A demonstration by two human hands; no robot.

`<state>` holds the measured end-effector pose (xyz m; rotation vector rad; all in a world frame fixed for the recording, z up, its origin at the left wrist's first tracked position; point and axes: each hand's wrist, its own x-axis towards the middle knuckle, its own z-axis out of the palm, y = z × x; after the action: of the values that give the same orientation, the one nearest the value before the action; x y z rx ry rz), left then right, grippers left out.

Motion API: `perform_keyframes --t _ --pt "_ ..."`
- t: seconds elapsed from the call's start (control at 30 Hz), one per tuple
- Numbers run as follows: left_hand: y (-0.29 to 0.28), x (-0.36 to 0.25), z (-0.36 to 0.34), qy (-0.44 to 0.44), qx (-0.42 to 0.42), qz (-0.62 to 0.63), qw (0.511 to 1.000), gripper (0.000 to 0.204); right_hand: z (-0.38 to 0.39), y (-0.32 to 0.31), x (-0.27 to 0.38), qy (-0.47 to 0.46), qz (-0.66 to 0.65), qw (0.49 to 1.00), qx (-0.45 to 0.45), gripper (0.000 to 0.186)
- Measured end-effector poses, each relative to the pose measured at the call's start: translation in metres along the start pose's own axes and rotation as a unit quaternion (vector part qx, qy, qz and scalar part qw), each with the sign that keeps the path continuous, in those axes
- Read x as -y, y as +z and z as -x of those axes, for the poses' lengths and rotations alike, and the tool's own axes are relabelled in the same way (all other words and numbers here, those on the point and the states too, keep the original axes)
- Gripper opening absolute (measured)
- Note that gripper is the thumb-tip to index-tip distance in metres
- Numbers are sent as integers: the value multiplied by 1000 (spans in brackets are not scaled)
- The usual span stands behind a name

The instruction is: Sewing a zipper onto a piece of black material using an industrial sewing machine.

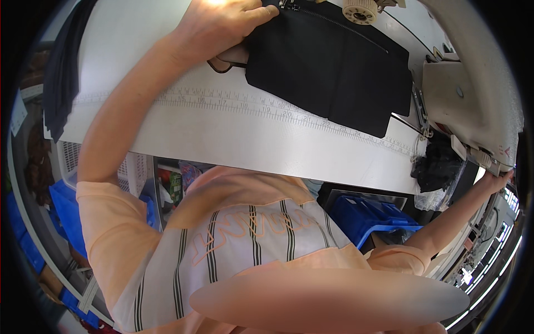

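Note:
A black fabric piece lies on the white sewing table, with a line of stitching or a zipper across its upper part. My left hand is at its upper left corner, fingers curled onto the fabric close to the metal presser foot. Below that hand, a tan piece with a dark brown edge pokes out; its kind is unclear. Far to the right, my right hand reaches the end of the sewing machine. Its fingers are small and partly hidden there.
A printed ruler scale runs along the white table. Dark cloth hangs over the left edge. A crumpled black bundle sits under the machine's right end. Blue bins and a white basket stand below the table.

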<state>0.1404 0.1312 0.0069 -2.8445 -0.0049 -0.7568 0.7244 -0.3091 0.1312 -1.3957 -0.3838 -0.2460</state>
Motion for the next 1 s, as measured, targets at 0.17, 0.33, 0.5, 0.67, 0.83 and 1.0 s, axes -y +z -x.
perform_keyframes --t 0.17,0.33,0.5,0.67,0.83,1.0 --pt "10 0 1 -1 -47 3 999 33 -8 -1 7 42 -2 998 -40 49" --pt "11 1 -2 4 -69 10 998 34 -17 3 21 68 72 995 -31 49" --pt "2 -2 -5 -17 -30 30 999 35 -6 10 21 67 51 996 -22 49" --pt "1 -3 -6 -20 -19 27 999 35 10 13 15 34 37 999 -18 52" --pt "8 -1 -5 -27 -45 50 997 34 17 14 10 10 10 1000 1 52" --pt "9 1 -4 -41 -27 71 996 36 21 19 8 -6 14 1000 -11 52"
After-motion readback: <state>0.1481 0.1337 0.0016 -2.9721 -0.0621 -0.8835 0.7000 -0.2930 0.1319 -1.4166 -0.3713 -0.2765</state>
